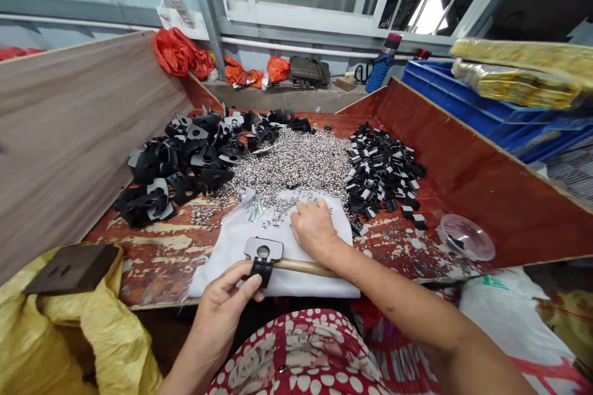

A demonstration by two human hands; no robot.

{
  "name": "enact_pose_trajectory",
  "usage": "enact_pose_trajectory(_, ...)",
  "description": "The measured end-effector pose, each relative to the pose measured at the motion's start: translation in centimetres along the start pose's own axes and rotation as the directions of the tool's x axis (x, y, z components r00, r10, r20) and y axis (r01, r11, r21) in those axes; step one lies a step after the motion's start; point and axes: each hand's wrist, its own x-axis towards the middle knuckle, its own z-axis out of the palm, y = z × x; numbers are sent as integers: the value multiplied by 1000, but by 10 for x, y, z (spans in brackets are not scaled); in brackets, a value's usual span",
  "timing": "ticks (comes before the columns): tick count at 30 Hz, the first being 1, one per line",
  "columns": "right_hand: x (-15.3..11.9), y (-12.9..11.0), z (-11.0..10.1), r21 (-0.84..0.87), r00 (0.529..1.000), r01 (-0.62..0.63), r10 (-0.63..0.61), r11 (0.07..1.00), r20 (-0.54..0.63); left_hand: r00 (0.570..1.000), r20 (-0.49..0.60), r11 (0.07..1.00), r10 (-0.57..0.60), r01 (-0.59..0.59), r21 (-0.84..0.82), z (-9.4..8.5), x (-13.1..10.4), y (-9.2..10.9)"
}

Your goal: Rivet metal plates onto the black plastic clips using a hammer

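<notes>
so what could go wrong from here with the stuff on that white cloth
The heap of small silver metal pieces spills onto the white cloth, so a tug might scatter them. The slim brown wooden rod lies near the right hand and could roll if bumped. The black plastic piece with a grey plate, pinched in the left hand, could drop if the fingers slip.

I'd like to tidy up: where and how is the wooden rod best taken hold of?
Probably on the bare stretch of the wooden rod, from above, gripped crosswise. It is slim and runs left to right over the white cloth; the black bracket in the left hand crowds its left end, and the right forearm hides its other.
</notes>
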Motion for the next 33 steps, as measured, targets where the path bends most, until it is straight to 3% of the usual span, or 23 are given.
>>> enact_pose_trajectory(4,-17,-15,-9,89,978,205,-206,975,2,998,27,998,-62,62,17,2,1,1)
enact_pose_trajectory(8,-45,-36,-34,195,892,452,-436,870,-123,998,57,997,-8,4,71,6,7,4)
enact_pose_trajectory(12,-60,-50,-44,240,864,500,-461,832,-201,999,49,996,20,-24,89,7,8,6)
enact_pose_trajectory(17,-58,-51,-26,253,813,556,-454,792,-365,999,33,998,42,-43,40,3,4,7)
enact_pose_trajectory(23,-47,-39,-6,392,673,736,-539,552,-506,997,66,999,40,-41,10,-3,1,6)
enact_pose_trajectory(25,-46,-38,-5,470,689,722,-467,508,-554,997,72,999,37,-36,-12,-4,0,6)
enact_pose_trajectory(29,-47,-43,-8,609,805,586,-295,535,-516,996,81,998,32,-27,-61,-5,0,4)
enact_pose_trajectory(31,-47,-44,-9,592,804,590,-333,549,-492,997,72,997,30,-24,-79,-5,0,3)
enact_pose_trajectory(33,-50,-47,-7,541,773,633,-408,554,-486,998,46,995,33,-29,-96,-5,1,2)
